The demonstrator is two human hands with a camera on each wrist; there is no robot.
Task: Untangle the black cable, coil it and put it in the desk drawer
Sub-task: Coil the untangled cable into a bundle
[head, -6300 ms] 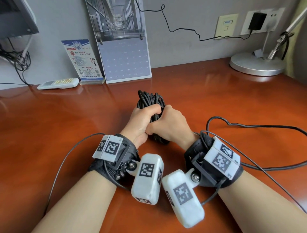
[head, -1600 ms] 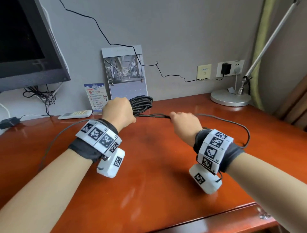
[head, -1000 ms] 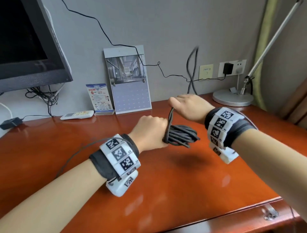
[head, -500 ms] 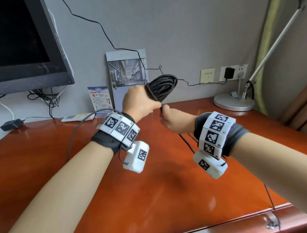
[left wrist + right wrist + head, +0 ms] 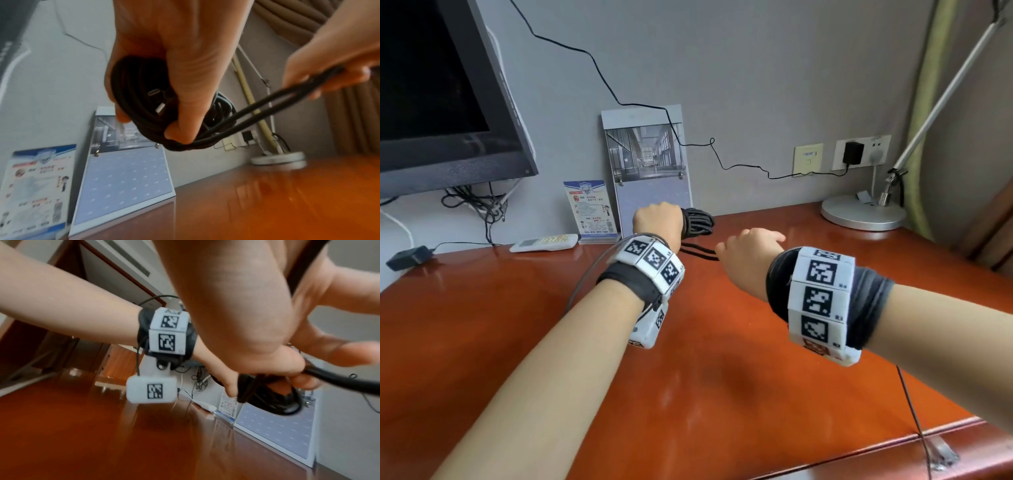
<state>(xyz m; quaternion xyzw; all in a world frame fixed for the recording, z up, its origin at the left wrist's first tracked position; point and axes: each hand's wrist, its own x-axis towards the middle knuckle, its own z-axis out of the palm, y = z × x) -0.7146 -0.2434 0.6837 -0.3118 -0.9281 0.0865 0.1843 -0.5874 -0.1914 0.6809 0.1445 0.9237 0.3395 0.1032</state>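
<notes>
Above the red-brown desk, mid-frame, the left hand grips the mostly coiled black cable, the right hand pinches its last doubled loop, and the drawer step is not yet done.

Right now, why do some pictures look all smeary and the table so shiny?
Head view: sharp, with pale window glare on the polished desk and a soft shadow under the arms. Left wrist view: the desk and lamp base smear from motion, while the black cable is fairly clear. Right wrist view: the right hand is close and blurred.
</notes>
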